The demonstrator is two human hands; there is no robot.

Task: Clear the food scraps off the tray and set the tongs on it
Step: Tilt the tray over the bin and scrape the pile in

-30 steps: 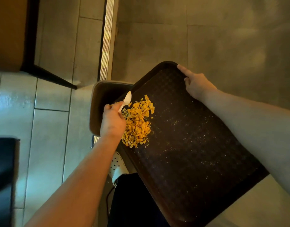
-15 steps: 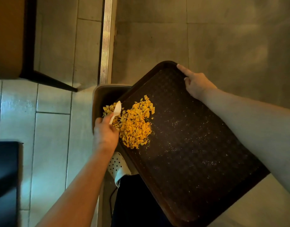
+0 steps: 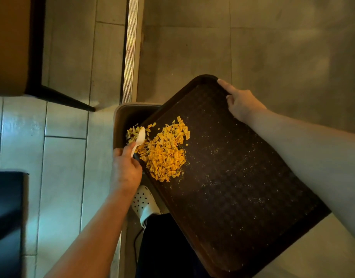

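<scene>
tray (image 3: 242,177): dark brown, textured, held over the floor with its left edge above the bin; crumbs scattered across its surface.
food scraps (image 3: 164,151): orange-yellow flakes heaped on the tray's left part, some at and past the edge over the bin.
bin (image 3: 120,117): tan rim, dark inside, on the floor beneath the tray's left edge.
left hand (image 3: 125,171): fingers curled round the handle of a white plastic spoon (image 3: 140,137), its bowl in the scraps at the tray edge.
right hand (image 3: 240,105): grips the tray's far rim, fingers curled over the edge.
tongs: none visible.
floor (image 3: 252,47): grey tiles, with a metal strip (image 3: 131,49) running across them.
</scene>
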